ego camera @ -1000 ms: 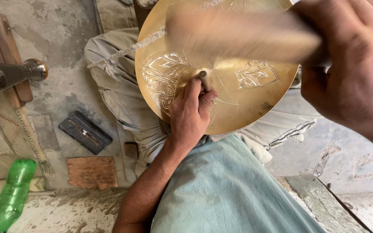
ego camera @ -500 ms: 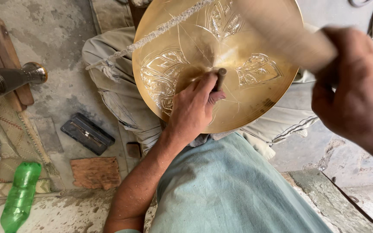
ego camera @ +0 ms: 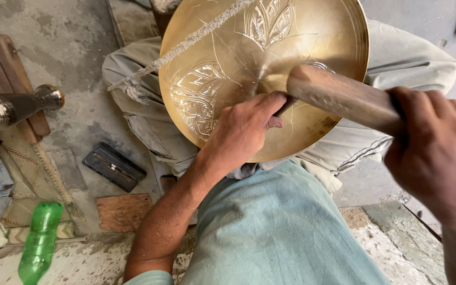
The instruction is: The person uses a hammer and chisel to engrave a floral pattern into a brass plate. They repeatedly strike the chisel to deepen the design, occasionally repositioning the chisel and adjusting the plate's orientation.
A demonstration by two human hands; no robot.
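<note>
- Brass plate (ego camera: 312, 42): I see a round, golden dish resting tilted on my lap, over light trousers (ego camera: 412, 63); leaf patterns are engraved on its upper and left parts, and fine scribed lines radiate from the centre.
- Chisel (ego camera: 285, 105): a thin dark tool, its tip set against the plate near the centre; most of it is hidden inside my fist.
- Left hand (ego camera: 241, 132): closed around the chisel, knuckles up, pressed on the lower half of the plate.
- Wooden mallet (ego camera: 344, 97): a thick, pale, rounded club lying across the plate's right side, its end just beside the chisel head; I cannot tell whether they touch.
- Right hand (ego camera: 439, 158): wrapped tight around the mallet's handle end, close to the camera and blurred.
- Cord (ego camera: 186, 45): a frayed whitish string running diagonally over the plate's upper left rim.
- Teal shirt (ego camera: 281, 232): fills the lower middle.
- Floor, left side: a dark flat case (ego camera: 114, 166), a brown wooden tile (ego camera: 123, 211), a green plastic bottle (ego camera: 39, 245) lying down, and a turned metal piece (ego camera: 14, 108) on wooden boards (ego camera: 6, 63).
</note>
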